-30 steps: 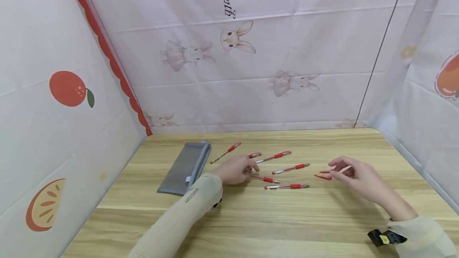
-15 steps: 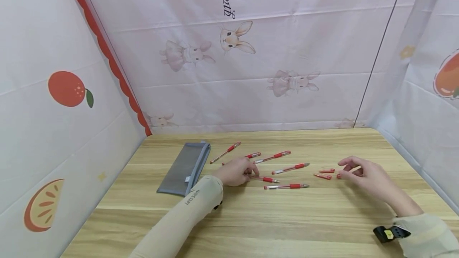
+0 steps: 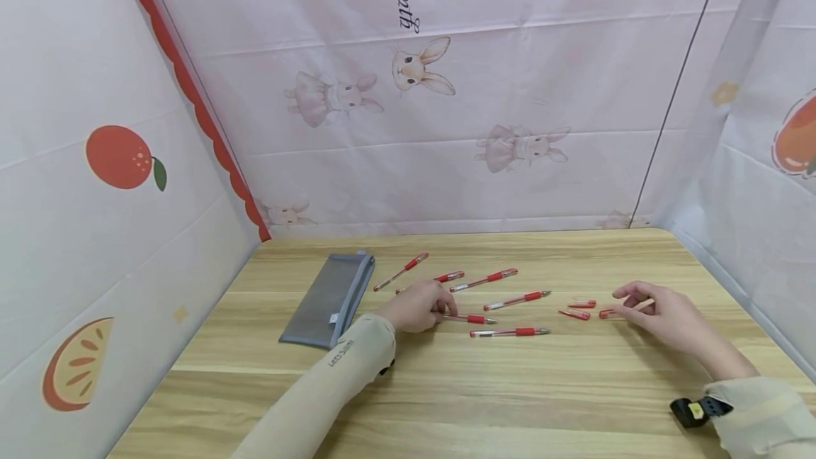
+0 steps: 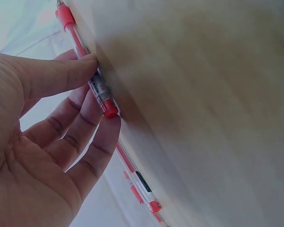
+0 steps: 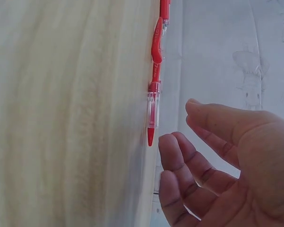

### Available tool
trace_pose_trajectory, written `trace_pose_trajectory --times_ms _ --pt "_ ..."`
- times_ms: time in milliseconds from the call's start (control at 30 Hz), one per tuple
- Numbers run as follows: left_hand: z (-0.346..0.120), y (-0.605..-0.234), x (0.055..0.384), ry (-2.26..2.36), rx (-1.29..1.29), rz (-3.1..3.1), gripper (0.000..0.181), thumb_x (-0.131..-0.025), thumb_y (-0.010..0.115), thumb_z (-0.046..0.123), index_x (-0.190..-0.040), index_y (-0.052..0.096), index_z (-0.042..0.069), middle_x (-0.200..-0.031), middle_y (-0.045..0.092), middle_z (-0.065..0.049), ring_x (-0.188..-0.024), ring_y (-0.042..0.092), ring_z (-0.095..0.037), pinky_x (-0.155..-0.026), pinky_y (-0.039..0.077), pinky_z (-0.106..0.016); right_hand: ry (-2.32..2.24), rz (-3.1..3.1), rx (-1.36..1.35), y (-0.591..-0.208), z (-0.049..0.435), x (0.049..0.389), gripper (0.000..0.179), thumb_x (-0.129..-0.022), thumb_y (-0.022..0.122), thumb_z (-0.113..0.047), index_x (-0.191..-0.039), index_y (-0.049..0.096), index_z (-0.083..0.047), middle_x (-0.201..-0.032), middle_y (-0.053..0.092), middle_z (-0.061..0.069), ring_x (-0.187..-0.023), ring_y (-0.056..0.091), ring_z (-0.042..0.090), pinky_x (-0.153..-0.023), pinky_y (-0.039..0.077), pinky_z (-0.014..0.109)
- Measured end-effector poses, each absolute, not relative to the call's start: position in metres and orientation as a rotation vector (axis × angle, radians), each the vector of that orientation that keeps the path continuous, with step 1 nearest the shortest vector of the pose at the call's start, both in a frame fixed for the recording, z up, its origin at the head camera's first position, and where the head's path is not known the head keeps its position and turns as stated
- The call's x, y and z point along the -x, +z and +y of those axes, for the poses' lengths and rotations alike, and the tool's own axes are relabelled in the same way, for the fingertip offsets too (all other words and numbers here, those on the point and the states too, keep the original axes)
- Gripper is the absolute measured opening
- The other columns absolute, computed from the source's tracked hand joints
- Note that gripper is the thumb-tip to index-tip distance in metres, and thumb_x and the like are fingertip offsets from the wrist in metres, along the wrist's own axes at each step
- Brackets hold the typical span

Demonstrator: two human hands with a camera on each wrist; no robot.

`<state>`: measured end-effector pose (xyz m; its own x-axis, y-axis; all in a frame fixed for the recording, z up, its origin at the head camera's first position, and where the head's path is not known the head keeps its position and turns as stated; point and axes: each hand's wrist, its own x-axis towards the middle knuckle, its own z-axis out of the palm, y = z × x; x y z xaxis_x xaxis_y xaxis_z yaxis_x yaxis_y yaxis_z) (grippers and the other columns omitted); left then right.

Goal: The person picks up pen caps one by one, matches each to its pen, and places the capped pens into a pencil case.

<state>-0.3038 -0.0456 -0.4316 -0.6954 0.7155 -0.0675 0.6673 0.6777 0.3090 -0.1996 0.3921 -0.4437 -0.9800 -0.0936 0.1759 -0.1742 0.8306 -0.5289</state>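
Note:
My left hand (image 3: 417, 307) pinches the rear part of a red gel pen (image 3: 474, 319) between thumb and fingers, low over the table. In the left wrist view, the thumb lies along the clear barrel near the pen's red end plug (image 4: 109, 109). Over on the right, my right hand (image 3: 663, 314) is just beside a clear and red pen cap (image 3: 605, 314). The right wrist view shows its fingers loosely bent and apart from that cap (image 5: 153, 111). Two more caps, one nearer (image 3: 576, 315) and one farther (image 3: 583, 304), lie to its left.
Two uncapped red pens, one farther (image 3: 518, 301) and one nearer (image 3: 510, 332), lie mid-table. Behind are three more red pens: left (image 3: 401, 272), middle (image 3: 451, 276) and right (image 3: 484, 280). A grey mesh zip pouch (image 3: 319, 299) lies left. Printed cloth walls (image 3: 408, 183) enclose the table.
My right hand has moved right, drawing away from the two caps, and a third cap now lies beside them. My left hand has stayed at its pen with hardly any movement.

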Motion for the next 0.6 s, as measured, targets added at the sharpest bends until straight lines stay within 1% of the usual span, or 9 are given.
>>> trace_pose_trajectory --times_ms 167,267,333,500,600 --pt "-0.049 -0.431 0.302 0.387 -1.100 2.714 0.020 -0.100 0.074 0.006 -0.106 0.081 0.024 -0.101 0.073 0.005 -0.091 0.058 -0.009 -0.091 0.053 -0.028 0.841 -2.892 -0.207 -0.443 0.390 0.205 0.030 -0.101 0.077 -0.023 -0.122 0.072 -0.003 -0.100 0.075 0.005 -0.080 0.070 0.010 -0.067 0.052 0.024" --pt "-0.051 -0.432 0.301 0.404 -1.094 2.716 0.021 -0.100 0.073 0.004 -0.105 0.081 0.023 -0.102 0.073 0.006 -0.091 0.060 -0.009 -0.091 0.054 -0.028 0.861 -2.908 -0.210 -0.442 0.388 0.209 0.029 -0.101 0.076 -0.022 -0.122 0.071 -0.003 -0.102 0.074 0.006 -0.081 0.071 0.015 -0.067 0.051 0.024" --pt "-0.052 -0.433 0.302 0.425 -1.082 2.716 0.023 -0.100 0.073 0.003 -0.105 0.081 0.023 -0.103 0.074 0.006 -0.092 0.060 -0.009 -0.091 0.054 -0.028 0.866 -2.915 -0.222 -0.442 0.387 0.212 0.028 -0.100 0.076 -0.020 -0.122 0.071 -0.003 -0.102 0.074 0.007 -0.081 0.070 0.015 -0.067 0.052 0.025" --pt "-0.056 -0.435 0.302 0.503 -1.028 2.711 0.024 -0.101 0.071 0.003 -0.106 0.081 0.024 -0.099 0.073 0.009 -0.088 0.061 -0.008 -0.086 0.054 -0.026 0.861 -2.932 -0.254 -0.442 0.384 0.219 0.024 -0.099 0.077 -0.018 -0.118 0.073 -0.004 -0.101 0.074 0.007 -0.082 0.072 0.017 -0.071 0.055 0.027" --pt "-0.058 -0.433 0.300 0.544 -0.995 2.710 0.024 -0.101 0.071 0.004 -0.106 0.080 0.025 -0.099 0.074 0.009 -0.088 0.062 -0.008 -0.085 0.054 -0.026 0.868 -2.938 -0.275 -0.442 0.382 0.223 0.023 -0.098 0.077 -0.016 -0.117 0.073 -0.004 -0.101 0.074 0.007 -0.081 0.073 0.016 -0.071 0.055 0.027"
